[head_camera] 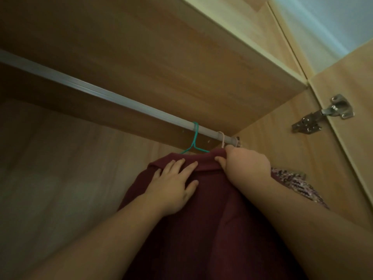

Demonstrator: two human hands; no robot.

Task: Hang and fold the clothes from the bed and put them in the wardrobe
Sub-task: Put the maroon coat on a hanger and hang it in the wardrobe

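A dark maroon garment (212, 219) hangs inside the wardrobe from a teal hanger (194, 141) hooked over the silver rail (101, 93). My left hand (173, 186) lies flat on the garment's shoulder, fingers spread. My right hand (245, 164) pinches the garment's top edge near the collar, thumb under the fabric. A pale pink hanger hook (222, 140) sits on the rail just right of the teal one. Behind my right arm, a patterned pink-and-black garment (298, 182) hangs; most of it is hidden.
The wooden shelf underside (161, 57) runs above the rail. The wardrobe's right side panel (292, 148) is close to my right hand. A metal hinge (323, 114) joins the open door (359, 118). The back panel (60, 168) lies to the left.
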